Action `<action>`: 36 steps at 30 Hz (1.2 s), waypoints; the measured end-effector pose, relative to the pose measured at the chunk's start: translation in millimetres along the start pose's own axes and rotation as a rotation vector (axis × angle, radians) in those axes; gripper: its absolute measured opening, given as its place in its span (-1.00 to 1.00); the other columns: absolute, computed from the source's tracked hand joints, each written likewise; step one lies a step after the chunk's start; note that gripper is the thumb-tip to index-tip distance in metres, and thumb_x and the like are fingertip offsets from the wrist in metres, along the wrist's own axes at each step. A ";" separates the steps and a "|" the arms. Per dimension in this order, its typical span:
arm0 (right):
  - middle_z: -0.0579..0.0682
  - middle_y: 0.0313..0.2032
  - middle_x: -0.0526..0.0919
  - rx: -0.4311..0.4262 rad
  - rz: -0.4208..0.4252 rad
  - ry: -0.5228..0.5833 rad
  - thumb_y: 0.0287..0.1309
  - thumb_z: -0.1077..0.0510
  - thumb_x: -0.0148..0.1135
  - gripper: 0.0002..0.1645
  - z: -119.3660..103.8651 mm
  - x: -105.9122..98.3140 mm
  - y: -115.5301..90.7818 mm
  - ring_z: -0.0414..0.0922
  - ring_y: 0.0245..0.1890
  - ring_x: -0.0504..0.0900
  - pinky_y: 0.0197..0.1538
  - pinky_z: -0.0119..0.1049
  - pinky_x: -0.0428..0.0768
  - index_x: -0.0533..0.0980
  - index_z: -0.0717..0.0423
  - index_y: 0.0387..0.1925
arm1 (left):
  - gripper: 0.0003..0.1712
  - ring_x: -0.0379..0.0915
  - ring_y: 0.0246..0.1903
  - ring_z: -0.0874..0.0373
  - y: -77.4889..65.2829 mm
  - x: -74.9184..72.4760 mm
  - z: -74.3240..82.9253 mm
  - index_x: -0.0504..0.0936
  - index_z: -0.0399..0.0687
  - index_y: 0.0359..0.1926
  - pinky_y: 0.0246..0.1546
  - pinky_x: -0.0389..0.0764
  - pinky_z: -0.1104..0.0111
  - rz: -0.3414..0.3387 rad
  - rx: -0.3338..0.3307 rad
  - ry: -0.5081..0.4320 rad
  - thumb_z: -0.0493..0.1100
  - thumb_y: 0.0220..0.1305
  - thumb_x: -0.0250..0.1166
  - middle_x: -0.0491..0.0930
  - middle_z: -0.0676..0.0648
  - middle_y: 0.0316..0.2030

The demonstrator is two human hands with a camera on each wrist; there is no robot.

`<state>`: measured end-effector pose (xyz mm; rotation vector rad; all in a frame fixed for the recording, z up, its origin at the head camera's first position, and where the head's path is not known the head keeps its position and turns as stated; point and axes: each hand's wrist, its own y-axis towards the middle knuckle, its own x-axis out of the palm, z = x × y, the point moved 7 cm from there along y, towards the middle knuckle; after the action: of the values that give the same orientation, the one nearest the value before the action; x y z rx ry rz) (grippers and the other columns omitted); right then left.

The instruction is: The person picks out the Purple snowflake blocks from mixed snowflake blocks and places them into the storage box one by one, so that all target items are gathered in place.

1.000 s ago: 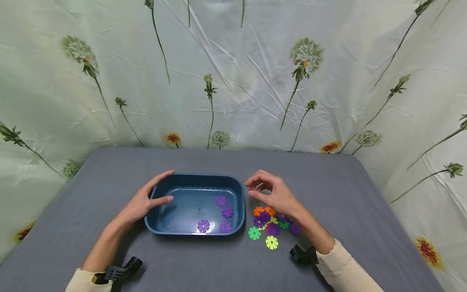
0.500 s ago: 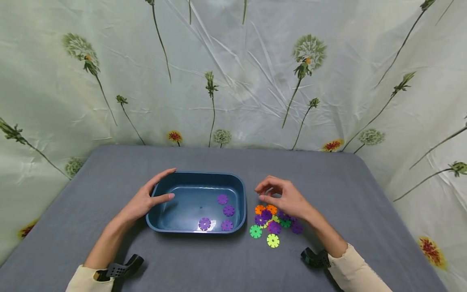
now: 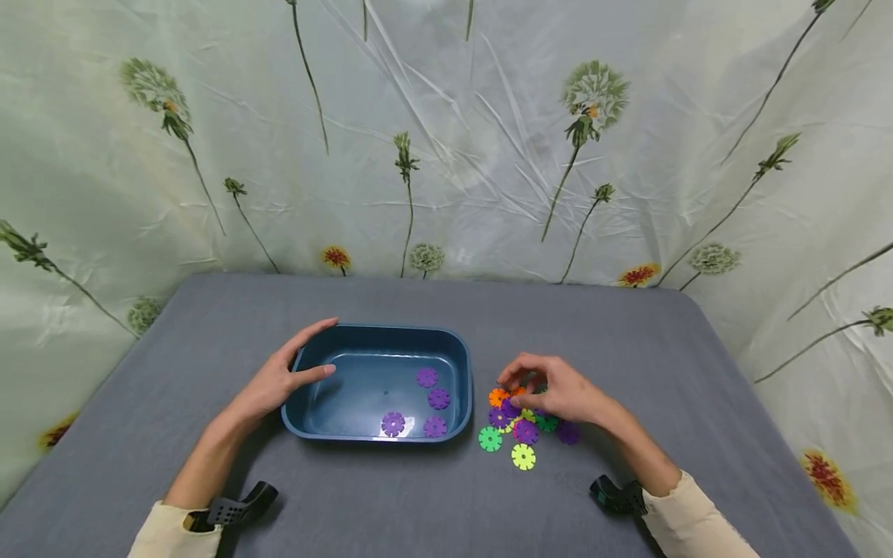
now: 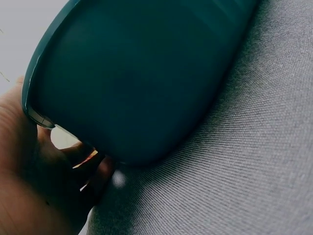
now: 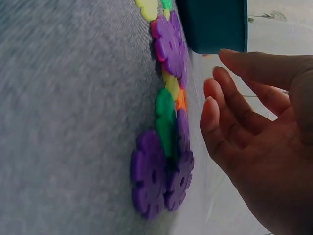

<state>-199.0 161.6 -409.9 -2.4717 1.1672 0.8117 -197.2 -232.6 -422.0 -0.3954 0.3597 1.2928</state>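
My left hand (image 3: 275, 381) holds the left end of a blue plastic tub (image 3: 377, 441), thumb over the rim and fingers along the outer wall. In the left wrist view, the fingers (image 4: 88, 166) reach round beneath the tub's edge. Several purple notched discs (image 3: 393, 424) lie inside, mostly toward its right side. My right hand (image 3: 558, 387) hovers low at the back of a loose pile of discs, its bent fingers and thumb apart with nothing between them. That pile mixes purple (image 5: 149, 174), green (image 3: 490, 439), yellow (image 3: 523, 457) and orange (image 3: 498, 397) discs, partly hidden by the hand.
A grey cloth-covered table (image 3: 391, 511) bears everything. Behind it hangs a pale curtain (image 3: 474, 139) printed with dandelions. Black straps with a camera (image 3: 617, 496) sit at both wrists, just above the cloth.
My right hand has moved from beside the tub's right rim, rightward and down to the disc pile. The left hand keeps its place on the tub. The head view has tilted slightly.
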 end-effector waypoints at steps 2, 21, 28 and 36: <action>0.06 -0.09 0.73 0.010 -0.016 -0.019 0.23 0.24 0.46 -0.70 2.5 0.3 -2.1 -0.01 -0.10 0.67 -0.06 -0.34 0.64 0.66 0.10 0.00 | -0.11 -0.12 0.58 -0.42 -0.1 0.1 1.5 0.12 0.14 0.64 0.37 -0.10 -0.57 0.000 0.006 -0.002 -0.11 0.43 0.33 -0.03 -0.25 0.66; -0.03 -0.07 0.68 0.001 -0.089 -0.046 0.18 0.26 0.49 -0.68 6.8 6.7 -1.1 -0.14 -0.11 0.58 -0.01 -0.35 0.60 0.66 0.03 -0.02 | -0.15 -0.09 0.57 -0.43 -1.8 -2.7 0.0 0.13 0.18 0.64 0.35 -0.07 -0.58 0.015 0.017 -0.007 -0.08 0.45 0.31 -0.03 -0.25 0.66; -0.05 -0.15 0.67 0.024 -0.045 -0.078 0.15 0.24 0.53 -0.69 12.5 7.1 -7.1 -0.18 -0.20 0.56 -0.13 -0.40 0.57 0.69 0.06 -0.05 | -0.15 -0.04 0.55 -0.40 -1.0 3.8 -2.0 0.14 0.24 0.63 0.34 0.03 -0.55 -0.007 0.023 -0.006 -0.05 0.44 0.32 -0.02 -0.23 0.65; 0.00 -0.25 0.67 0.047 0.014 -0.069 0.20 0.33 0.45 -0.80 10.5 7.1 -0.3 -0.31 -0.31 0.54 -0.23 -0.41 0.57 0.71 0.13 -0.13 | -0.14 -0.02 0.54 -0.39 -4.7 0.8 -3.6 0.12 0.25 0.64 0.33 0.06 -0.55 -0.001 0.012 -0.012 -0.06 0.45 0.31 -0.02 -0.23 0.65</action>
<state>-199.0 162.5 -422.6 -2.3812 1.1677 0.8562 -192.6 -234.7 -425.2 -0.3776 0.3562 1.2912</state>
